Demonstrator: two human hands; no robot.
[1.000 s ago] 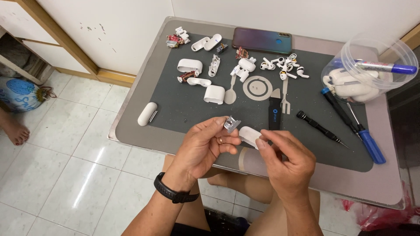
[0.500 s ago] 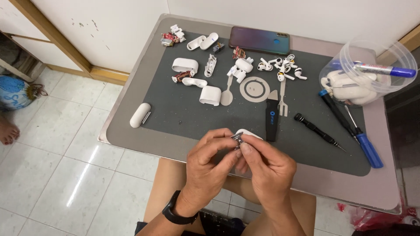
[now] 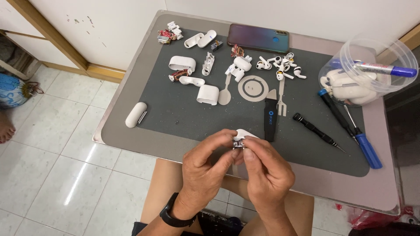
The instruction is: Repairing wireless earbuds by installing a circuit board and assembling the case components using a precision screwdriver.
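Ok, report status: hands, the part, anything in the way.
Left hand and right hand both pinch a small white case part over the mat's near edge. Black pry tool lies just beyond.

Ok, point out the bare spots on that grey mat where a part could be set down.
Free: the mat's near-left stretch, bordered by the white capsule case, the white case shell and the left hand. Also free: the near-right corner below the black screwdriver. Crowded: the far strip around the earbuds and phone.
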